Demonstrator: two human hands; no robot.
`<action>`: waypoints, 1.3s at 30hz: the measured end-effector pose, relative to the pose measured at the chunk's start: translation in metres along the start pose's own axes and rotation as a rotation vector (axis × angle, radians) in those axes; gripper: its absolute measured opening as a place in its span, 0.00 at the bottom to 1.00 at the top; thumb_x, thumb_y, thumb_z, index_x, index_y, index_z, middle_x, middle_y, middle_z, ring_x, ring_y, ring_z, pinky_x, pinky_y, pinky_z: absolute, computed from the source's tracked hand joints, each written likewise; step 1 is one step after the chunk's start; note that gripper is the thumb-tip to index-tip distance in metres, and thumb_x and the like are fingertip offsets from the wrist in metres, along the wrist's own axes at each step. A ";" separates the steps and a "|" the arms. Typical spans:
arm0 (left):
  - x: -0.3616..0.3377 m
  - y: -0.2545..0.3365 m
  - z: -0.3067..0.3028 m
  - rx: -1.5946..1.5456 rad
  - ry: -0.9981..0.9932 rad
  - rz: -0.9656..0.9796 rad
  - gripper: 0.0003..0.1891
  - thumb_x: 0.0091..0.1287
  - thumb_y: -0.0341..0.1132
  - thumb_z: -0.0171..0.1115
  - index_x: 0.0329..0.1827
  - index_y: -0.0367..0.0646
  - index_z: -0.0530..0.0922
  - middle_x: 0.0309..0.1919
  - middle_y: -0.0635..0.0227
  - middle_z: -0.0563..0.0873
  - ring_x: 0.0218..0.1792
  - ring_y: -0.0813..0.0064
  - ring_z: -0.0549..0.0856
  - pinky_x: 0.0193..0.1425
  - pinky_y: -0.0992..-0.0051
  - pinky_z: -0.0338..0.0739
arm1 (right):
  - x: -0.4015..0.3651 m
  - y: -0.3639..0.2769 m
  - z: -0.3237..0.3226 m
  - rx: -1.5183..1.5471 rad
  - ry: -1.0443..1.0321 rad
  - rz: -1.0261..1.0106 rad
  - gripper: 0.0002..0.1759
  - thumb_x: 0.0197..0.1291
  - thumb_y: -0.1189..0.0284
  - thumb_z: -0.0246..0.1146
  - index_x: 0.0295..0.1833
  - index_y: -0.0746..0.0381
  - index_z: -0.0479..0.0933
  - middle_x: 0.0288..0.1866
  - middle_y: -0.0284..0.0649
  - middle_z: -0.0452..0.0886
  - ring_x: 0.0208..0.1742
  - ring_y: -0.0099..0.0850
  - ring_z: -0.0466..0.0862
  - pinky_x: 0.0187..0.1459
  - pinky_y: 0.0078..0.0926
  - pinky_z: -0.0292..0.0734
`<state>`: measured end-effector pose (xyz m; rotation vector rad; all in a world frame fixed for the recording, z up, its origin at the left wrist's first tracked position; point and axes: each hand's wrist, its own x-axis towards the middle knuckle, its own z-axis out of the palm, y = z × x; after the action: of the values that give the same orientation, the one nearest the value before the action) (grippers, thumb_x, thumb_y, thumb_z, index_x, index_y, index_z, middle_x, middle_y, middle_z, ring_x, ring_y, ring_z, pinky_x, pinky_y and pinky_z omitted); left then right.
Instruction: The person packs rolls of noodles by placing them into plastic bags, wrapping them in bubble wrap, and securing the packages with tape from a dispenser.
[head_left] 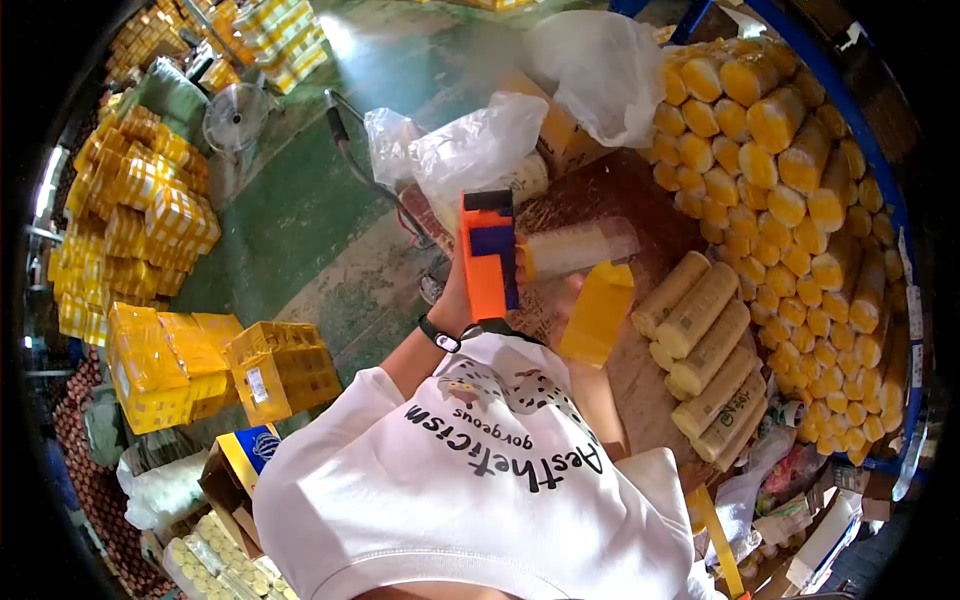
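An orange and dark blue tape dispenser (pixel 487 265) is held upright in my left hand (pixel 456 293), its fingers wrapped behind it. Just right of the dispenser lies a pale roll in clear plastic (pixel 575 249), with yellow tape at its near end. A strip of yellow tape (pixel 598 315) hangs over my right hand (pixel 567 300), covering most of it; what its fingers do is hidden. Several pale rolls (pixel 705 310) lie side by side to the right of the tape strip.
Yellow-ended rolls (pixel 790 200) are stacked high at the right in a blue frame. Taped boxes (pixel 285 370) and more yellow packages (pixel 140 205) stand at the left. Clear plastic bags (pixel 480 140) and a cardboard box (pixel 570 138) sit beyond the hands, near a black-handled bar (pixel 345 137).
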<state>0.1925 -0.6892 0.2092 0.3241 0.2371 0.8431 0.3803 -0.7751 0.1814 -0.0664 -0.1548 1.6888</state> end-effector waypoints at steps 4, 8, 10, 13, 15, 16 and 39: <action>-0.003 0.000 -0.001 -0.085 -0.034 -0.082 0.32 0.66 0.62 0.50 0.57 0.41 0.71 0.41 0.66 0.81 0.38 0.70 0.80 0.43 0.69 0.79 | -0.006 0.003 0.019 0.199 -0.074 0.121 0.40 0.62 0.35 0.44 0.62 0.59 0.68 0.53 0.41 0.76 0.44 0.33 0.78 0.35 0.30 0.79; -0.001 -0.013 -0.008 -0.018 -0.021 0.007 0.41 0.62 0.72 0.41 0.58 0.41 0.72 0.41 0.65 0.81 0.39 0.67 0.82 0.46 0.67 0.79 | -0.014 0.007 0.037 0.112 -0.079 0.273 0.39 0.62 0.37 0.45 0.60 0.60 0.70 0.52 0.40 0.78 0.44 0.31 0.79 0.40 0.34 0.79; -0.003 -0.019 -0.016 -0.118 -0.189 0.000 0.34 0.67 0.64 0.46 0.59 0.41 0.70 0.48 0.63 0.81 0.45 0.65 0.81 0.51 0.65 0.79 | -0.013 0.004 0.017 0.099 -0.024 0.314 0.37 0.63 0.39 0.47 0.59 0.61 0.71 0.50 0.39 0.79 0.44 0.31 0.80 0.40 0.35 0.79; -0.013 -0.027 -0.016 -0.022 0.081 0.002 0.39 0.65 0.69 0.40 0.65 0.43 0.66 0.57 0.61 0.77 0.54 0.64 0.78 0.60 0.64 0.74 | -0.013 0.006 0.025 -0.189 0.251 0.246 0.34 0.63 0.42 0.50 0.55 0.62 0.73 0.47 0.40 0.80 0.45 0.32 0.81 0.40 0.32 0.80; -0.019 -0.029 0.003 0.155 0.085 0.033 0.44 0.63 0.72 0.38 0.67 0.44 0.64 0.61 0.61 0.74 0.60 0.65 0.75 0.65 0.64 0.70 | -0.006 0.009 0.031 -0.272 0.412 0.229 0.32 0.65 0.44 0.51 0.56 0.62 0.73 0.48 0.42 0.80 0.49 0.35 0.81 0.44 0.33 0.80; -0.018 -0.029 0.004 0.164 0.040 0.034 0.44 0.62 0.73 0.38 0.68 0.44 0.64 0.61 0.61 0.74 0.60 0.65 0.74 0.65 0.63 0.69 | -0.004 0.007 0.021 -0.333 0.407 0.270 0.31 0.65 0.45 0.51 0.56 0.62 0.73 0.49 0.41 0.80 0.50 0.34 0.81 0.45 0.34 0.80; -0.019 -0.030 0.014 0.279 0.052 -0.004 0.44 0.62 0.72 0.41 0.70 0.46 0.61 0.64 0.59 0.72 0.63 0.65 0.73 0.67 0.61 0.69 | 0.009 0.020 0.022 -1.313 0.112 -0.144 0.13 0.60 0.72 0.64 0.49 0.65 0.77 0.44 0.34 0.82 0.45 0.22 0.79 0.49 0.18 0.73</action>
<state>0.2056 -0.7250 0.2126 0.5623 0.4052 0.8161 0.3564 -0.7700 0.2011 -1.0865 -1.1245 1.1826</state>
